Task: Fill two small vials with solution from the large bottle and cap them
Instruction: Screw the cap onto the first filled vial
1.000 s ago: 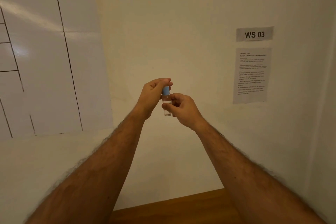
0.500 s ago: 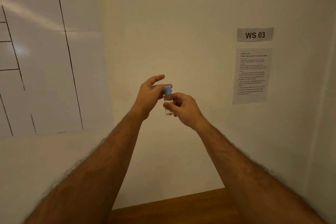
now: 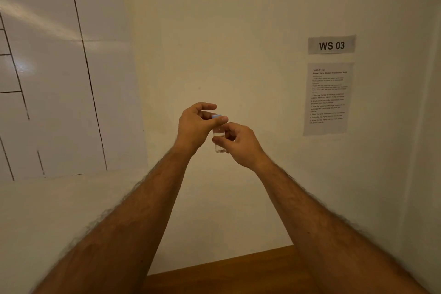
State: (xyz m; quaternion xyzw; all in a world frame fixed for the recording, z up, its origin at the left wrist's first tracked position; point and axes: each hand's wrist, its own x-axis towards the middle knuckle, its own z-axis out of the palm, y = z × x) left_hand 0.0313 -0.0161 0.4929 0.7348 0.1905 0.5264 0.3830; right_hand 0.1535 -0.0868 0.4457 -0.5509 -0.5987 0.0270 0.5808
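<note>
right hand (image 3: pixel 238 143) pinches the small vial (image 3: pixel 220 142) mid-air, well above the counter (image 3: pixel 226 274); left hand (image 3: pixel 198 124) pinches its blue cap (image 3: pixel 216 116). risks: cap cross-threads if tilted, or the vial slips and spills.

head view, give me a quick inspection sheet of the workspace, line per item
surface: a strip of brown wooden countertop at the bottom edge, nothing seen on it
job's things: small clear vial with a blue cap held up in the air; large bottle and second vial not in view
clutter: nothing seen
grippers: left hand pinches the cap; right hand grips the vial body
cables: nothing seen
surroundings: cream wall; WS 03 sign above a printed instruction sheet; white panel with dark lines at left
</note>
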